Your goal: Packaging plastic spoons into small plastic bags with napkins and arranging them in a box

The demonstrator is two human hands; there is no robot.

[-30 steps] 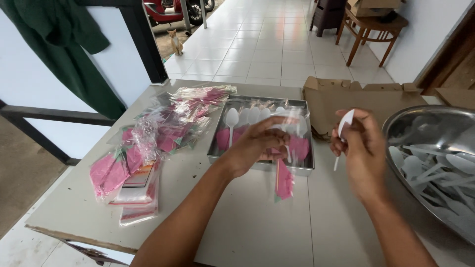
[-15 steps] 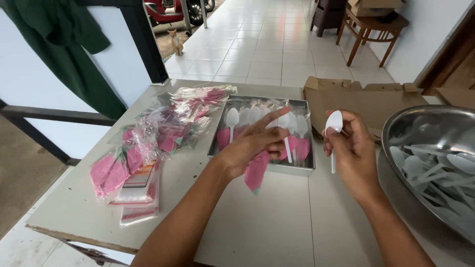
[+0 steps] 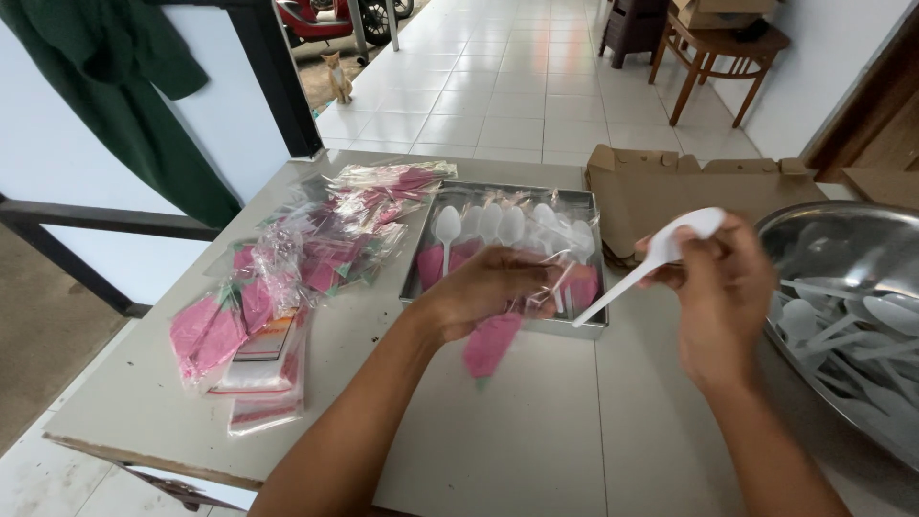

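My left hand (image 3: 493, 287) pinches a clear plastic sleeve with a pink napkin (image 3: 492, 345) inside, held over the front edge of a metal tray (image 3: 421, 258). My right hand (image 3: 723, 292) grips a white plastic spoon (image 3: 651, 258), bowl up, with its handle tip pointing down toward the open sleeve. The tray holds several packed spoons (image 3: 507, 225) lying side by side in their sleeves.
A heap of pink-napkin sleeves (image 3: 297, 258) lies at the table's left. A large steel bowl (image 3: 823, 239) with several loose white spoons sits at the right. Flat cardboard (image 3: 670, 187) lies behind the tray. A green cloth (image 3: 115, 86) hangs far left; a wooden chair (image 3: 728, 48) stands beyond.
My left hand has lifted a napkin sleeve off the tray and drawn it toward me. My right hand turned the spoon, so its handle now angles down toward the sleeve.
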